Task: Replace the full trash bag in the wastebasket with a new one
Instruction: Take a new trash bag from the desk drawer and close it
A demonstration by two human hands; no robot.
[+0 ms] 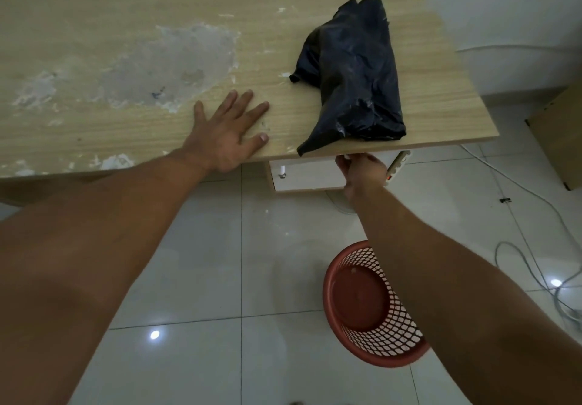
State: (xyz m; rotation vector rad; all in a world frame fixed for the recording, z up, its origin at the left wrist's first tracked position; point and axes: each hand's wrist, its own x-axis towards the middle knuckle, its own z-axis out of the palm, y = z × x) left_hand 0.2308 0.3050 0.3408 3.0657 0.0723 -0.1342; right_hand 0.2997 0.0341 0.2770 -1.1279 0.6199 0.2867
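Black plastic, crumpled and folded over on itself, makes up the trash bag point(356, 77), which is laid on the wooden table point(126, 42) near its right front corner, one pointed end reaching just over the front edge. No bag is seen in the red mesh wastebasket point(362, 307); it is stood on the tiled floor point(220, 263) in front of the table, below that same corner, and its solid red bottom is visible. Part of its rim is hidden by the right forearm.

The left hand point(230, 133) is laid flat on the table top at the front edge, left of the bag and apart from it, with the fingers spread and straight. The right hand point(359, 171) is held just under the table's front edge, directly below the bag's pointed end, with the fingers curled; whether anything is gripped cannot be told, since the fingertips are hidden by the table edge.

A large patch of worn, peeled surface is seen on the table, left of the bag. Grey cables point(519, 263) are trailed over the floor to the right of the table.
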